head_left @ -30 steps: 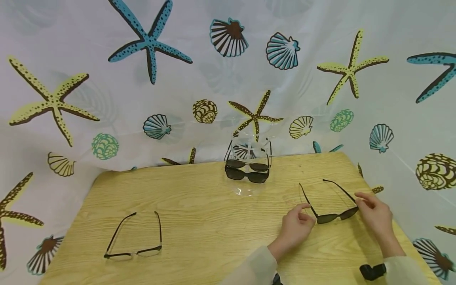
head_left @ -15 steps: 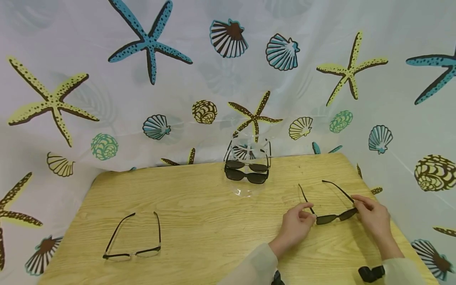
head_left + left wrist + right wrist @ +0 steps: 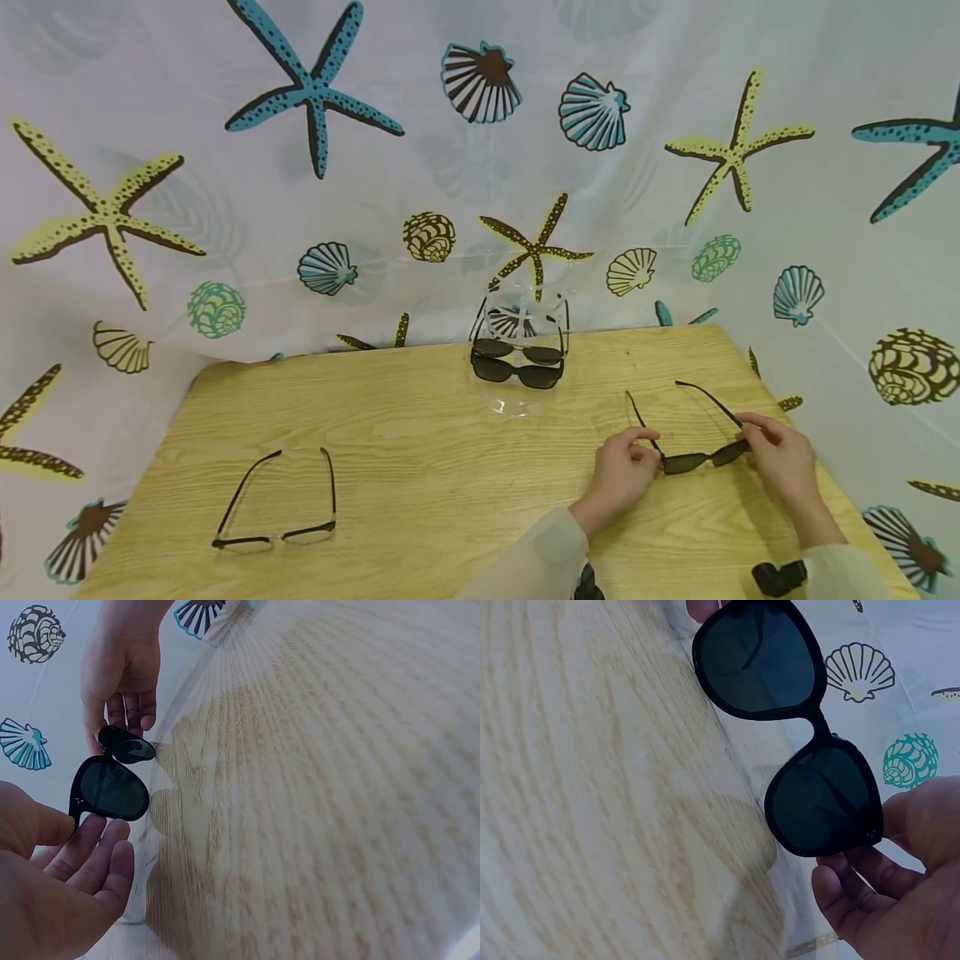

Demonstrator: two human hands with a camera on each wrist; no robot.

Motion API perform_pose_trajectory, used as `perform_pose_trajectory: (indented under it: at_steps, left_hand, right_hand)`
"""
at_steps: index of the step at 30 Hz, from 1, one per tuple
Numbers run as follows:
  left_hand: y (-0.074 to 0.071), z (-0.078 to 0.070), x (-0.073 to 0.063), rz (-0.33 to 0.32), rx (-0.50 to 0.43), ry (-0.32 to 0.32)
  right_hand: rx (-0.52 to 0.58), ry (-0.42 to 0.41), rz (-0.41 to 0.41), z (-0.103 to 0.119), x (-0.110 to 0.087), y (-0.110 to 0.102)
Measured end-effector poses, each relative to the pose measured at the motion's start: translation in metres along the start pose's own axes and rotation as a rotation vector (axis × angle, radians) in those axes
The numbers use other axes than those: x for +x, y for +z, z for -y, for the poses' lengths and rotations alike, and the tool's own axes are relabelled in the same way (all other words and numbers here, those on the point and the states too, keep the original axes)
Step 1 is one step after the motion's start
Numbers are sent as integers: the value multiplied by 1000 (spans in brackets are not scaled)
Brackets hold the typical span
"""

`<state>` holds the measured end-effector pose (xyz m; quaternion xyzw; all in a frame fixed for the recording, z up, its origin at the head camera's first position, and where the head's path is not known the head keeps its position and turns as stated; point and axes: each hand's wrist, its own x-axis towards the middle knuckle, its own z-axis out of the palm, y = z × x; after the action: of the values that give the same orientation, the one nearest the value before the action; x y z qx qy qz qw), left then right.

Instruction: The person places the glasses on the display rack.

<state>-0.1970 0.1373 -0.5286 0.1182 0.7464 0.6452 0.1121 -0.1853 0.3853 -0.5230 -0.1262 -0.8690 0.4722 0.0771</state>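
Black sunglasses [image 3: 684,463] with dark lenses are held between both hands at the right of the table, arms unfolded and pointing away from me. My left hand [image 3: 621,473] pinches the left hinge corner between thumb and fingers. At the other hinge my right hand [image 3: 783,463] grips the frame the same way. Up close in the right wrist view, the lenses [image 3: 757,664] face the camera, with the right thumb and fingers at the lower corner. The left wrist view shows the sunglasses [image 3: 112,787] raised over the table, both hands at their ends.
A clear stand [image 3: 513,407] at the back middle bears two pairs of sunglasses [image 3: 517,371], one above the other. Clear-lensed eyeglasses [image 3: 276,537] with dark arms lie unfolded at the left of the wooden table [image 3: 420,483]. A shell-patterned curtain [image 3: 465,183] hangs behind and beside the table.
Both hands keep their hold on the sunglasses, which have shifted only slightly. The whole head view has drifted a little; the other glasses stay in place.
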Motion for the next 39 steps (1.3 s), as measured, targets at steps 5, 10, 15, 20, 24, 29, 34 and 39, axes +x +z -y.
perform_pose_trajectory:
  at_steps: [5, 10, 15, 20, 24, 29, 34, 39]
  left_hand:
    - [2, 0, 1, -26, -13, -28]
    - [4, 0, 2, -42, -17, -43]
    - [2, 0, 4, -54, -17, -38]
    - [-4, 1, 7, -76, 8, -22]
    - [-9, 1, 6, -77, 13, -21]
    - [-17, 0, 6, -76, 45, 12]
    - [-31, -6, 4, -60, 44, 37]
    - [-47, -13, 3, -40, 41, 43]
  right_hand:
    - [-9, 6, 3, 1, -1, 1]
    - [-10, 9, 2, 0, 0, 1]
    - [20, 6, 9, 1, -1, 0]
    - [39, -13, 15, 3, -2, 1]
    - [56, -29, 23, 5, -3, 2]
    - [55, -49, 48, 9, -5, 2]
    - [62, -75, 76, 16, -8, 1]
    - [124, -99, 115, 26, -10, 0]
